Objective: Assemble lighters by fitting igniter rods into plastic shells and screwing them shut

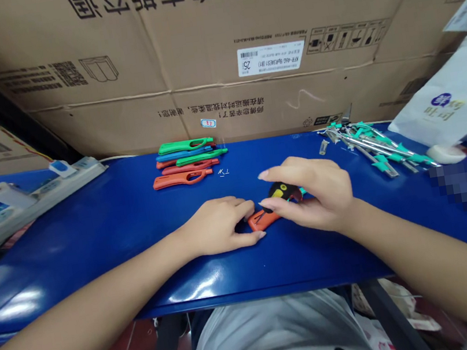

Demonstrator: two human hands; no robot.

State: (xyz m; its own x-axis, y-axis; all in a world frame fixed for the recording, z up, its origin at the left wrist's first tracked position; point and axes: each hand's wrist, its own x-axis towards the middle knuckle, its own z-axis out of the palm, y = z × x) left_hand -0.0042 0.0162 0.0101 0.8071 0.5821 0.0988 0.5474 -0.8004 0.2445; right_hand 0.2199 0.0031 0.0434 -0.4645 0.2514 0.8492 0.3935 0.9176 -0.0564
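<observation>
At three o'clock from your left hand (221, 225): steady the orange handle (263, 221)

You pinch its nine-o'clock end narrowly; press evenly so it can't twist on the table (103, 218). On your right hand (317, 191), thumb and forefinger stand wide by the black-and-yellow piece (280, 192); whether hidden fingers grip it, I can't tell.
</observation>
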